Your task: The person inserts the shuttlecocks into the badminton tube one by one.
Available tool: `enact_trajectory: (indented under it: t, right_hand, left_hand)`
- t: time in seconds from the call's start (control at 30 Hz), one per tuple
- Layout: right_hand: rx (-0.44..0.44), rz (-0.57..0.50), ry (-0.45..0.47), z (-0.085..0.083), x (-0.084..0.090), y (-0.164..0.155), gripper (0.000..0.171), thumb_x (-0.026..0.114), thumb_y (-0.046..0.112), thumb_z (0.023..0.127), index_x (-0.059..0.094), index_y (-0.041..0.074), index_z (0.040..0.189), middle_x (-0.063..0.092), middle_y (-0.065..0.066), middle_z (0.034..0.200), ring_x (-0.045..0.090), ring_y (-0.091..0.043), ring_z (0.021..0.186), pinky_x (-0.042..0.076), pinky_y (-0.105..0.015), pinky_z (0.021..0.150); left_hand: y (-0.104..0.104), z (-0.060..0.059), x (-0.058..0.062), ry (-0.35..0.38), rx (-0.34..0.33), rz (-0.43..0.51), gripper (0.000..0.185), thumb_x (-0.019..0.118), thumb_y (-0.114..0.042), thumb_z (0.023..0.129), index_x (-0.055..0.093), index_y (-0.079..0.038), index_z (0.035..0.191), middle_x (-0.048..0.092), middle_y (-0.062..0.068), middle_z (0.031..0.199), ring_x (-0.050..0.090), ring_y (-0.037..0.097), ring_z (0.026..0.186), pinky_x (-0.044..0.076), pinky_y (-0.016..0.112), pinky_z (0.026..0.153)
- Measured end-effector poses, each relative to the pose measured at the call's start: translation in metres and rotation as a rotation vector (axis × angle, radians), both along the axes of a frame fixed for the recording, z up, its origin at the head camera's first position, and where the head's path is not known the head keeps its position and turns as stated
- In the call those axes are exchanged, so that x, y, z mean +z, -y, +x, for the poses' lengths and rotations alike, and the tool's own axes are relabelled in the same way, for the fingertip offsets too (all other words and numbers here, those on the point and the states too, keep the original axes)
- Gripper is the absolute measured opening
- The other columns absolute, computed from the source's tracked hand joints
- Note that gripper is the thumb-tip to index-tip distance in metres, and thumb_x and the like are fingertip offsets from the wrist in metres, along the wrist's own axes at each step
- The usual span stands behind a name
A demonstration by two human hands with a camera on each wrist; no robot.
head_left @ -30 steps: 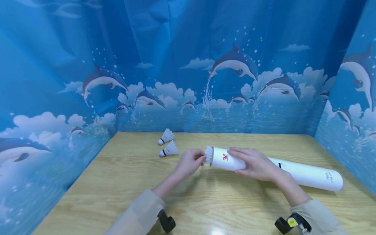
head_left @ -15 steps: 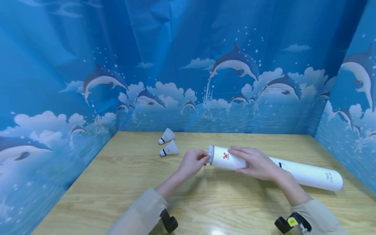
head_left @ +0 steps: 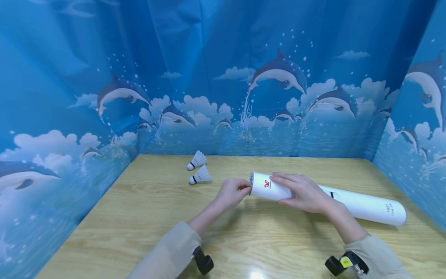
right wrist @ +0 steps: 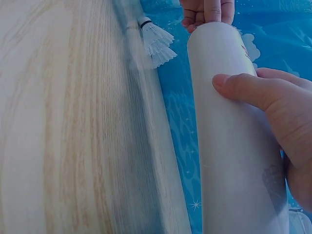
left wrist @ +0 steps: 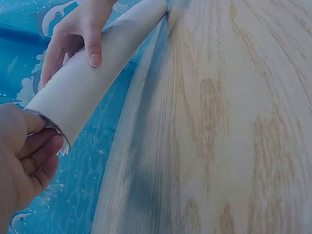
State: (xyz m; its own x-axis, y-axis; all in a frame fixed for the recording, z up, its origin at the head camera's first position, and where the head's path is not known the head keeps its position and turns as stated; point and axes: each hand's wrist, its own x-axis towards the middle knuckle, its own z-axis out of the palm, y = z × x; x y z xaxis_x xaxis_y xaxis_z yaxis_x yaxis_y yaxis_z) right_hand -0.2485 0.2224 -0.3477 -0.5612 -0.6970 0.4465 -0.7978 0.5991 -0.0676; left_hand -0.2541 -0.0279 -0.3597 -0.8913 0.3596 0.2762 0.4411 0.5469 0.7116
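A long white shuttlecock tube (head_left: 369, 207) lies slantwise, its right end on the table and its open left end slightly raised. My right hand (head_left: 304, 193) grips it near the open end, thumb on the near side in the right wrist view. At the tube's mouth my left hand (head_left: 232, 192) has its thumb and fingers pinching the feather edge of a shuttlecock (left wrist: 64, 150). Only a thin feather rim shows; the rest is hidden inside the tube. In the left wrist view, the left fingertips (left wrist: 56, 142) reach the opening.
Two white shuttlecocks with black bands lie at the table's back left, one shuttlecock (head_left: 197, 160) behind the other shuttlecock (head_left: 201, 175). The wooden table (head_left: 146, 217) ends at a blue dolphin-print curtain (head_left: 209, 85) at the back and sides.
My left hand has moved right, pushing the shuttlecock deeper into the tube; its feathers stuck out before and now barely show. The right hand and tube have hardly moved.
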Motion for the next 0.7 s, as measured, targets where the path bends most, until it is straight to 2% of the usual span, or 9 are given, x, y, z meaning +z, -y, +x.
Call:
enact_trajectory:
  t: [0.27,0.43,0.6,0.7]
  right_hand:
    - [-0.001,0.005,-0.004,-0.0003,0.0015,0.0006,0.073,0.081,0.027,0.069,0.05,0.01,0.133,0.05,-0.012,0.133,0.051,-0.031,0.114,0.045,-0.05,0.087]
    - [-0.006,0.006,0.002,0.0,0.0025,0.0012,0.073,0.081,0.027,0.069,0.049,0.01,0.133,0.049,-0.011,0.134,0.051,-0.03,0.115,0.044,-0.05,0.088]
    - [-0.012,0.011,0.003,0.0013,0.002,0.0008,0.074,0.081,0.028,0.068,0.049,0.01,0.133,0.049,-0.011,0.134,0.051,-0.03,0.115,0.044,-0.05,0.088]
    - [-0.017,0.011,0.008,0.0021,0.0016,0.0001,0.074,0.081,0.028,0.069,0.05,0.011,0.133,0.05,-0.011,0.134,0.051,-0.03,0.115,0.044,-0.05,0.087]
  left_hand:
    - [0.0,0.0001,0.0032,-0.02,-0.01,-0.043,0.012,0.063,-0.008,0.087,0.073,-0.006,0.094,0.07,0.005,0.091,0.063,0.013,0.076,0.049,0.02,0.063]
    - [0.0018,-0.001,0.001,-0.043,-0.037,-0.03,0.012,0.063,-0.007,0.087,0.072,-0.006,0.095,0.071,0.006,0.091,0.064,0.012,0.075,0.049,0.018,0.062]
    - [0.0029,-0.0008,-0.0005,0.007,-0.068,-0.012,0.015,0.061,-0.008,0.089,0.072,-0.006,0.099,0.07,0.007,0.093,0.065,0.017,0.073,0.048,0.019,0.057]
    - [0.0036,-0.0013,-0.0012,0.025,-0.092,-0.017,0.018,0.059,-0.008,0.091,0.07,-0.005,0.104,0.069,0.009,0.097,0.065,0.019,0.077,0.048,0.019,0.059]
